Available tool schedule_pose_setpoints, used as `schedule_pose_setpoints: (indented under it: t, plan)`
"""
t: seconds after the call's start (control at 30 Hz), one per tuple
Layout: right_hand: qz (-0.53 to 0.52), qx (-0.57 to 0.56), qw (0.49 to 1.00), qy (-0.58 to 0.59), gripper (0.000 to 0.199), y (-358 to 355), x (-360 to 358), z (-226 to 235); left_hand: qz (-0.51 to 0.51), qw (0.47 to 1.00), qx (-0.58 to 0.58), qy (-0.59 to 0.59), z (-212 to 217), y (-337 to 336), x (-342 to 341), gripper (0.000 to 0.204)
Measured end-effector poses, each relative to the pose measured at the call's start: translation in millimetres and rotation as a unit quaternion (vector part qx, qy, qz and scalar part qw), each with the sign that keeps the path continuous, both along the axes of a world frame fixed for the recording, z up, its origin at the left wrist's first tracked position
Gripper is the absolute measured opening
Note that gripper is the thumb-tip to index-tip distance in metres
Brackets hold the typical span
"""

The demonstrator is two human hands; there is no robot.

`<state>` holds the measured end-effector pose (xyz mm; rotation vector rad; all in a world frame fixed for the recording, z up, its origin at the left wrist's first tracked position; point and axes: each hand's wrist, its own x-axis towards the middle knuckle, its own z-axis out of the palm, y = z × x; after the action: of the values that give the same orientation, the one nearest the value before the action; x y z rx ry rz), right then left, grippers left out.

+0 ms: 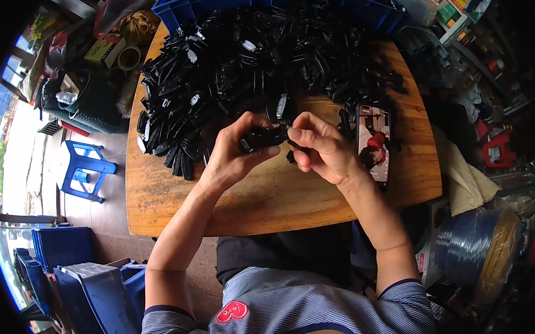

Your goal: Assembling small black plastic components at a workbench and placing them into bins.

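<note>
My left hand is closed around a small black plastic part, held above the near middle of the wooden table. Thumb and forefinger of my right hand pinch at the right end of that part. Whether a separate smaller piece sits in the right fingertips is too dark to see. Just beyond both hands spreads a large heap of similar black plastic parts. Among them lies a part with a clear, shiny face, close to my fingers.
A phone with a lit screen lies right of my right hand. Blue crates line the table's far edge. On the floor at left stand a blue stool and blue bins. Wrapped spools are at the right.
</note>
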<state>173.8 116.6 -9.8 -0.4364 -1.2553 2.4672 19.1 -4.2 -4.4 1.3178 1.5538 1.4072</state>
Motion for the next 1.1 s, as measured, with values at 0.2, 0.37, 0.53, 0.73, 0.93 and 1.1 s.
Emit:
schedule_pose_setpoints:
  t: [0.2, 0.37, 0.53, 0.73, 0.93, 1.1]
  plan:
    - [0.014, 0.036, 0.999, -0.032, 0.014, -9.3, 0.1, 5.2, -0.003, 1.0, -0.006, 0.02, 2.2, -3.9, 3.9, 0.035]
    - [-0.051, 0.218, 0.974, 0.029, 0.03, -16.8, -1.8, 6.5, -0.005, 0.987, -0.066, -0.149, 4.5, 2.7, 4.2, 0.038]
    - [-0.079, 0.294, 0.953, 0.014, 0.021, -10.0, -2.6, 4.6, -0.05, 0.953, -0.093, -0.285, -4.5, 3.7, 3.0, 0.041]
    - [-0.113, 0.46, 0.88, -0.05, 0.023, -14.0, -4.5, 12.4, -0.039, 0.982, -0.096, -0.16, 5.3, 0.2, 3.2, 0.04]
    - [-0.156, 0.597, 0.781, -0.096, 0.023, 78.8, 0.8, 49.6, 0.054, 0.94, -0.087, -0.327, 12.6, 8.8, -33.2, 0.024]
    - [-0.172, 0.614, 0.746, -0.193, 0.017, 152.0, 24.2, 44.6, 0.034, 0.961, 0.058, -0.268, 78.1, 97.7, -138.3, 0.02]
